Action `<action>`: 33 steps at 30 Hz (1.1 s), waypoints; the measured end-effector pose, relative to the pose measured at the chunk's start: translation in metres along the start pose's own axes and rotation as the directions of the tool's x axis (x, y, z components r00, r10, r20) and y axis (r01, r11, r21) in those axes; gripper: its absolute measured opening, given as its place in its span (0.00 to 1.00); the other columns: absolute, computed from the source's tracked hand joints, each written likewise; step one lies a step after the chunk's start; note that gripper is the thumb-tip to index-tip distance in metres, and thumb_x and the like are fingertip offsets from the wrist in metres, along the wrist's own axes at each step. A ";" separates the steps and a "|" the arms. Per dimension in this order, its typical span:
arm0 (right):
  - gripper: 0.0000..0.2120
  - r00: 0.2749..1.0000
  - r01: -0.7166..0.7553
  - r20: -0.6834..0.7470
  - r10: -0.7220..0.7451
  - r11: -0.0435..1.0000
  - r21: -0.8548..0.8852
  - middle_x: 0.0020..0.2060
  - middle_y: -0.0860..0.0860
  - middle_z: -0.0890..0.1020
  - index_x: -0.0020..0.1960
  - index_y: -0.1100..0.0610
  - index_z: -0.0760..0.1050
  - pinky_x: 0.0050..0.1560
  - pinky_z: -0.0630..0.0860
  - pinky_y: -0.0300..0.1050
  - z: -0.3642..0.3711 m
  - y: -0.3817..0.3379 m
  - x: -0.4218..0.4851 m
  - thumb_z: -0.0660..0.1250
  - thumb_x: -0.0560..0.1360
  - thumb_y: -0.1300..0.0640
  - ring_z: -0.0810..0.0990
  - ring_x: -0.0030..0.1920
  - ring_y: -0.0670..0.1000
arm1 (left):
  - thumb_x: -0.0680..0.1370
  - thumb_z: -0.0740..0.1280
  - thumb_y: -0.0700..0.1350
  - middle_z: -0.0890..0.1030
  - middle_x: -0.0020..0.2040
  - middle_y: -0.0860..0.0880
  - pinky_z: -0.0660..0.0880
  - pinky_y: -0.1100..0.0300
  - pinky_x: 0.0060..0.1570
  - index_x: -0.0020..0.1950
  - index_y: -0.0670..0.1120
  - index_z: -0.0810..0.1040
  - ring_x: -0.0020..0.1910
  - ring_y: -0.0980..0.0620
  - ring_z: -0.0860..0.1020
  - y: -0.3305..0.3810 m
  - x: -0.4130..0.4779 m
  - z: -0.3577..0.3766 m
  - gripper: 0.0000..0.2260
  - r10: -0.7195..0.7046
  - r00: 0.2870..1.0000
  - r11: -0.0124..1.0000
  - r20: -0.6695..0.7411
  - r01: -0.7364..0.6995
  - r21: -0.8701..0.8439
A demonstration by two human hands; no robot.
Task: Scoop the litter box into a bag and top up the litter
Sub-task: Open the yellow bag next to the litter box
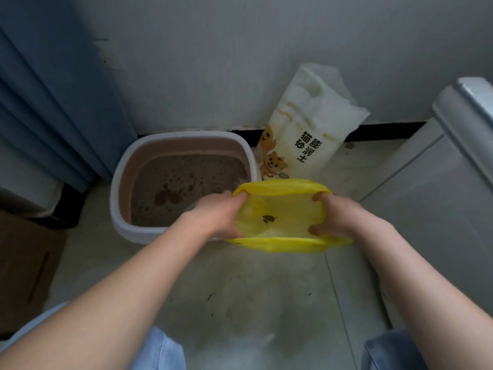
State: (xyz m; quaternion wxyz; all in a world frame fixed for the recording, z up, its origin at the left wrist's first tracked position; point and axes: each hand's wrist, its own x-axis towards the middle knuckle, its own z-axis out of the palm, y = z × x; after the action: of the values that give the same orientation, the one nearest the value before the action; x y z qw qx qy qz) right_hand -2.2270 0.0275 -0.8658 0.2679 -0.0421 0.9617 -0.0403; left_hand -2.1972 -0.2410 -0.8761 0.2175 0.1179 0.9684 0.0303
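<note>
A yellow plastic bag (282, 209) is stretched wide between both hands, just right of the litter box. My left hand (217, 213) grips its left rim, my right hand (334, 214) grips its right rim, fingers hooked inside the mouth. A dark clump (268, 218) lies in the bag. The litter box (120, 182), white rim with pinkish inner wall, stands on the floor by the wall; its grey-brown litter (184, 180) has several dark clumps. A white litter sack (306, 129) with a cartoon cat print leans on the wall behind the bag.
A blue curtain (53, 102) hangs at the left. A white appliance or cabinet (440, 182) stands at the right. A brown cardboard piece (26, 263) lies at the lower left. Tiled floor (253, 289) stretches toward my knees in jeans.
</note>
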 end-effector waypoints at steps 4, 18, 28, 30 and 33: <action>0.43 0.998 -0.002 0.059 0.006 0.998 -0.062 0.68 0.53 0.74 0.75 0.47 0.63 0.61 0.74 0.47 0.012 0.023 0.006 0.77 0.65 0.41 0.74 0.66 0.57 | 0.68 0.73 0.65 0.67 0.68 0.41 0.77 0.51 0.49 0.74 0.53 0.62 0.57 0.40 0.78 0.027 0.021 0.015 0.40 0.060 0.998 0.998 0.030 -0.061 0.027; 0.42 0.988 0.130 0.088 -0.127 0.991 -0.030 0.69 0.54 0.69 0.76 0.43 0.60 0.57 0.74 0.48 0.121 0.081 0.089 0.74 0.67 0.37 0.74 0.64 0.56 | 0.74 0.71 0.42 0.65 0.71 0.40 0.73 0.48 0.52 0.69 0.45 0.71 0.64 0.39 0.71 0.059 0.072 0.129 0.24 0.126 0.963 0.987 -0.239 -0.098 0.125; 0.03 0.477 0.470 -0.742 -0.471 0.850 -0.237 0.52 0.52 0.82 0.45 0.51 0.83 0.56 0.70 0.56 0.147 0.064 0.092 0.73 0.71 0.54 0.76 0.53 0.59 | 0.73 0.69 0.33 0.78 0.64 0.38 0.58 0.44 0.77 0.54 0.40 0.82 0.69 0.38 0.73 0.059 0.106 0.175 0.12 0.566 0.684 0.824 -0.461 -0.458 0.333; 0.03 0.462 0.551 -0.678 -0.572 0.784 -0.286 0.45 0.49 0.82 0.44 0.52 0.82 0.47 0.72 0.53 0.162 0.055 0.099 0.71 0.71 0.58 0.78 0.47 0.57 | 0.73 0.69 0.34 0.80 0.57 0.40 0.58 0.44 0.77 0.50 0.42 0.82 0.63 0.39 0.75 0.059 0.114 0.178 0.08 0.607 0.716 0.787 -0.346 -0.478 0.391; 0.18 0.733 0.502 -0.404 -0.547 0.836 -0.221 0.57 0.51 0.80 0.58 0.53 0.79 0.52 0.75 0.54 0.178 0.055 0.120 0.73 0.68 0.57 0.77 0.57 0.58 | 0.70 0.70 0.41 0.80 0.54 0.42 0.55 0.45 0.76 0.52 0.43 0.81 0.59 0.40 0.77 0.055 0.127 0.180 0.11 0.555 0.806 0.804 -0.206 -0.457 0.380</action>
State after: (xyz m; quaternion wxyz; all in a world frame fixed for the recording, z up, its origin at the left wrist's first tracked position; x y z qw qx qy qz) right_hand -2.2404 0.0603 -1.0846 0.0123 -0.3142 0.9462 -0.0761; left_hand -2.2196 -0.1552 -1.0857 0.0265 0.4017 0.9141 -0.0475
